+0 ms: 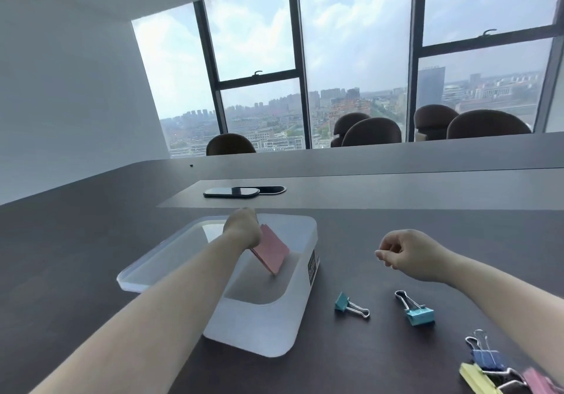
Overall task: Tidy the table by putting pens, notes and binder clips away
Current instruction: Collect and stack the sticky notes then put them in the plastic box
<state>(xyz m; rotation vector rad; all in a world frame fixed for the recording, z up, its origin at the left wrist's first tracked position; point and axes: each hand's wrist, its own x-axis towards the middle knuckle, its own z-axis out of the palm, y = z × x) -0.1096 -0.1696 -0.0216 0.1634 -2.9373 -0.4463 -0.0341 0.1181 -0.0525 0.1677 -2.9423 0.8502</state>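
Observation:
My left hand (242, 227) holds a pink pad of notes (271, 250) tilted over the inside of a translucent white plastic box (259, 326). The pad's lower corner is down near the box's floor. My right hand (403, 255) hovers above the dark table to the right of the box, fingers loosely curled with nothing in them. A small teal binder clip (343, 301) and a larger teal binder clip (419, 314) lie on the table below my right hand. At the lower right a blue clip (486, 358), a yellow clip (477, 380) and a pink clip (538, 383) lie together.
The box's clear lid (164, 259) lies against its left side under my left forearm. A black phone (232, 192) rests by a cable port farther back on the table (396, 348). Several brown chairs (372, 132) stand along the far edge before the windows.

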